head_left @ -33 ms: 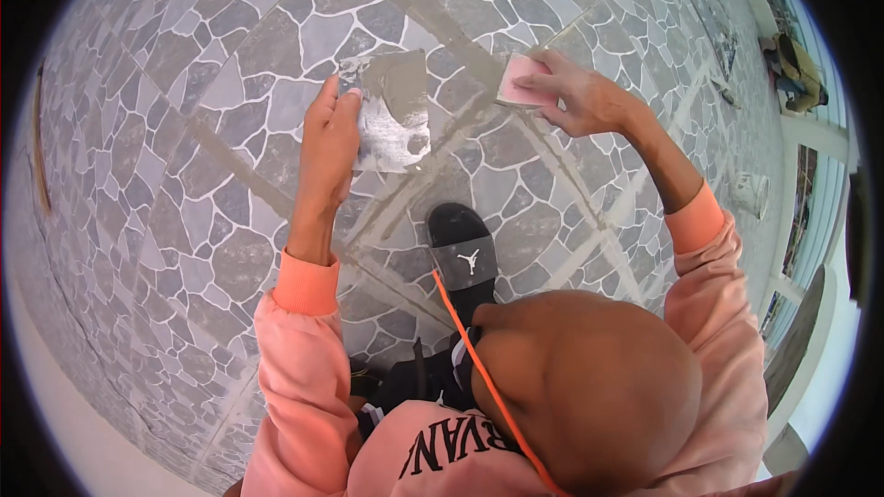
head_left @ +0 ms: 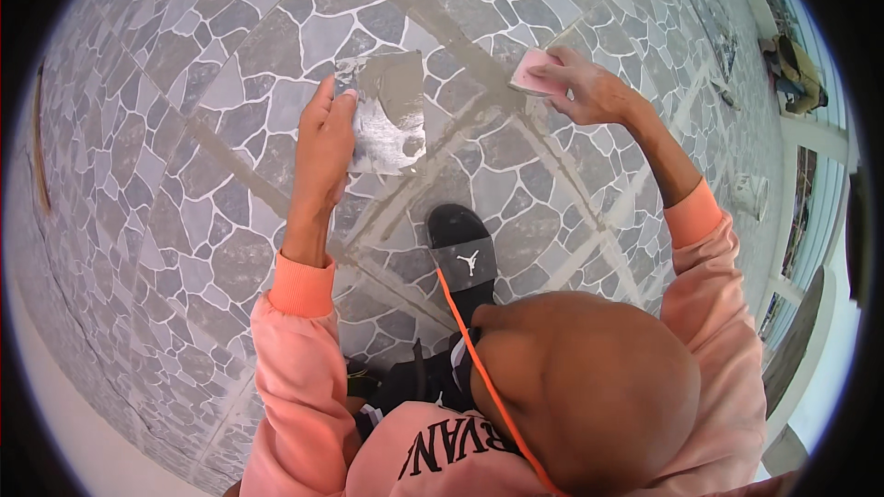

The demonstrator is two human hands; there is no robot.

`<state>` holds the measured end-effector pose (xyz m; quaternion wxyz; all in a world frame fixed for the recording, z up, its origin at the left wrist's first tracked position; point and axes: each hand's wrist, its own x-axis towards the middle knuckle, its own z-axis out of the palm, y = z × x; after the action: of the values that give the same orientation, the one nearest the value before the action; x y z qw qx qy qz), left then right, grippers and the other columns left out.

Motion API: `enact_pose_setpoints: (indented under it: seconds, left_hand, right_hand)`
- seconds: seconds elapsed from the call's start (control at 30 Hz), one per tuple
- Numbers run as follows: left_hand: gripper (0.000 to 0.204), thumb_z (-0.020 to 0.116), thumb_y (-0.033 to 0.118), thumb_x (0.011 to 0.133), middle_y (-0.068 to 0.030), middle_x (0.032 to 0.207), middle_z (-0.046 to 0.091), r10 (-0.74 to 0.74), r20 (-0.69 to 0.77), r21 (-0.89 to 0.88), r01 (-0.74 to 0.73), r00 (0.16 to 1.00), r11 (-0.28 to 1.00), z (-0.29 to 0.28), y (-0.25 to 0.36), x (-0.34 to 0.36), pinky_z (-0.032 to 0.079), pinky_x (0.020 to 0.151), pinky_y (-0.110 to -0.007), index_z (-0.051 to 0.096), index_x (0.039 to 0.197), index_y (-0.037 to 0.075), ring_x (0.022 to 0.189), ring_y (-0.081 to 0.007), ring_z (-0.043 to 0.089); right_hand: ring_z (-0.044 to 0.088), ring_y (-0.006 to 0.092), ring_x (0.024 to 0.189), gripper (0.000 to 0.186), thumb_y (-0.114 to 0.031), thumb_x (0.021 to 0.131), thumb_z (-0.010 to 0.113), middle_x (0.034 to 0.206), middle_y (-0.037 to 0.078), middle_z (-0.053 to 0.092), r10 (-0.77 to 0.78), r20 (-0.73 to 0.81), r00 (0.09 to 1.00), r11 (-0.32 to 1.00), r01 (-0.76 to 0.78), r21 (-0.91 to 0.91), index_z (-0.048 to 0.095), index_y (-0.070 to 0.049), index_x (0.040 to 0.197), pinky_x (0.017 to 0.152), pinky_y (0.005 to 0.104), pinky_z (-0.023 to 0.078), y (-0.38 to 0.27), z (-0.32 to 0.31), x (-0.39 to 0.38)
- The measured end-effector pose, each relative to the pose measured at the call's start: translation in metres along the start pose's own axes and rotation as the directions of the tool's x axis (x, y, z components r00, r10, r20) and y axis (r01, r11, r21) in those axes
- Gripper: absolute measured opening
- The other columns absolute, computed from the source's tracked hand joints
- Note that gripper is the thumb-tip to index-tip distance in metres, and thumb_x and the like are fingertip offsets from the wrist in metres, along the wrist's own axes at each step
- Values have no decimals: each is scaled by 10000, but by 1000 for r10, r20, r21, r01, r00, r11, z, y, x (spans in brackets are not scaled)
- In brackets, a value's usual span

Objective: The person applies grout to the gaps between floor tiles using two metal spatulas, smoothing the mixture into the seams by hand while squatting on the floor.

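My left hand (head_left: 324,138) grips the edge of a flat square metal plate (head_left: 373,143), thumb on top. A smear of wet grey grout (head_left: 393,87) covers much of the plate's upper right. In my right hand (head_left: 589,92) is a flat pink rectangular pad (head_left: 536,76), its lower edge soiled with grey. The pad is at a grout-smeared joint (head_left: 493,87) between the stone-patterned floor tiles (head_left: 262,55), tilted; whether it touches the floor, I cannot tell.
A black slide sandal (head_left: 460,235) on my foot rests on the tiles below the plate. Another person (head_left: 799,74) crouches at the far right. A whitish bucket (head_left: 750,195) stands on the right. An orange cord (head_left: 470,340) hangs in front of me.
My right hand has shifted slightly right and up with the pink pad, which is now more tilted. My left hand and the plate have drifted slightly left.
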<state>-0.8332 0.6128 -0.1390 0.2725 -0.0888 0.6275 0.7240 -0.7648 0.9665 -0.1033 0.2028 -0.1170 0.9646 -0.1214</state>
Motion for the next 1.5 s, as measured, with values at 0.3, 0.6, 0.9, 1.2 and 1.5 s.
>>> enact_pose_setpoints:
  seconds: [0.3,0.6,0.9,1.2,1.5]
  left_hand:
    - [538,437,125,925,-140,1134,565,-44,31,18,43,999,999,-2,10,-11,441,805,-236,265,1363,-137,952,-120,546]
    - [519,436,116,925,-117,1092,582,-61,-60,1,61,996,998,-4,-10,-6,448,793,-231,288,1373,-101,918,-106,557]
    - [544,445,114,921,-121,1122,574,-135,-28,1,135,990,991,1,-13,-6,445,797,-230,260,1384,-103,917,-109,556]
    - [553,446,117,921,-149,1173,556,-162,-28,11,162,986,987,2,-18,-4,436,859,-247,248,1387,-106,994,-140,559]
    - [491,409,104,917,-129,1192,545,-153,-17,17,153,988,988,-7,-28,8,442,880,-275,320,1364,-78,1024,-161,556]
  right_hand:
    - [500,427,1034,451,-264,761,632,1123,240,487,42,-298,954,974,-105,-200,576,-152,1194,889,453,444,104,69,26]
    - [506,449,1020,443,-179,747,616,1112,263,473,71,-290,954,982,-118,-149,561,-154,1186,879,464,450,137,68,21]
    - [511,446,984,428,-181,770,614,1076,274,490,123,-257,958,969,-172,-176,550,-139,1190,872,482,443,173,56,20]
    - [504,406,1014,452,-151,762,646,1061,223,497,117,-196,974,964,-158,-212,541,-155,1201,872,442,449,223,35,20]
    - [517,416,1041,383,-139,765,585,1080,221,525,224,-146,964,952,-248,-177,582,-167,1147,895,447,444,245,24,40]
